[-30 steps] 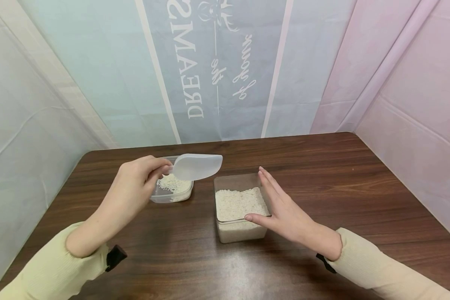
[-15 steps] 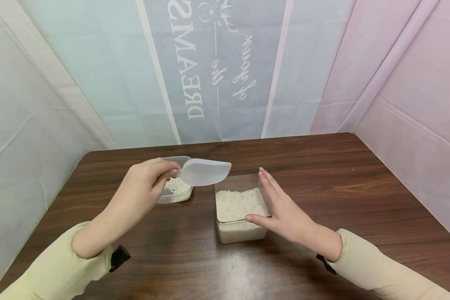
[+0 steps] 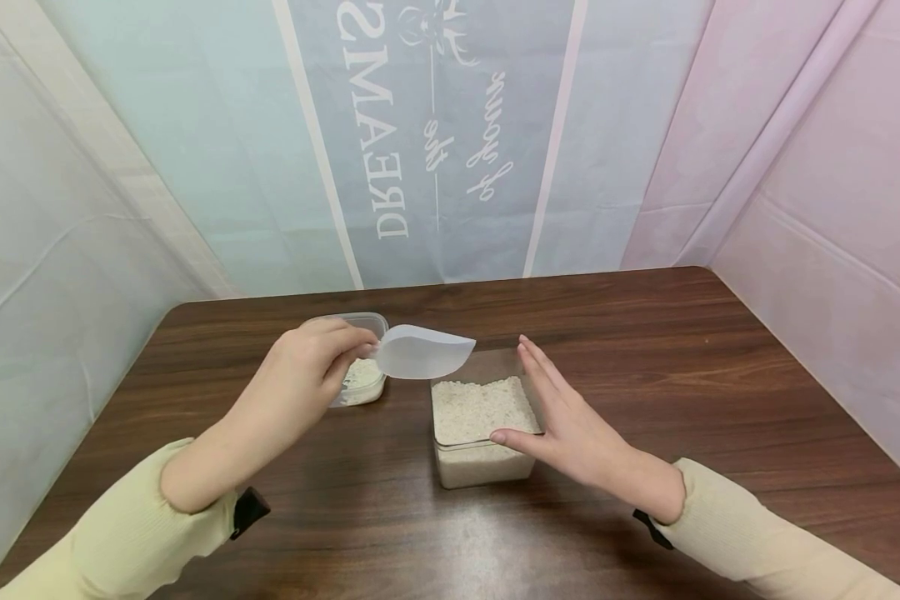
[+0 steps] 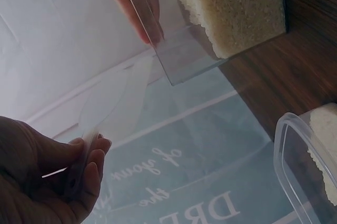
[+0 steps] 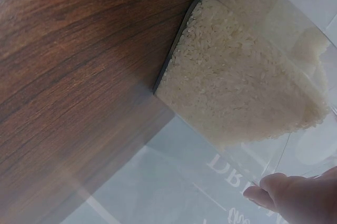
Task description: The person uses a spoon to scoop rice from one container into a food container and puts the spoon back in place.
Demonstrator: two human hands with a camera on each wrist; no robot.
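My left hand [image 3: 307,362] pinches the handle of a translucent white scoop [image 3: 426,353]; thumb and fingertips close on the handle in the left wrist view. The scoop's bowl is level in the head view, its tip overlapping the back left corner of a clear square container [image 3: 498,363]. White rice [image 3: 483,410] fills this container to well below its rim. Against the container's right side lies my right hand [image 3: 566,412], its fingers straight along the wall and its thumb at the front rim. My left hand partly hides a smaller clear plastic box [image 3: 371,320] behind it.
The smaller box holds some rice [image 4: 324,129] and stands back left of the square container. All rests on a dark brown wooden table [image 3: 667,358]. A printed cloth [image 3: 450,167] hangs along the table's back edge, with pale cloth at both sides.
My left hand has carried the scoop to the right and slightly nearer, from over the smaller box toward the square container. The right hand and both containers stay in place.
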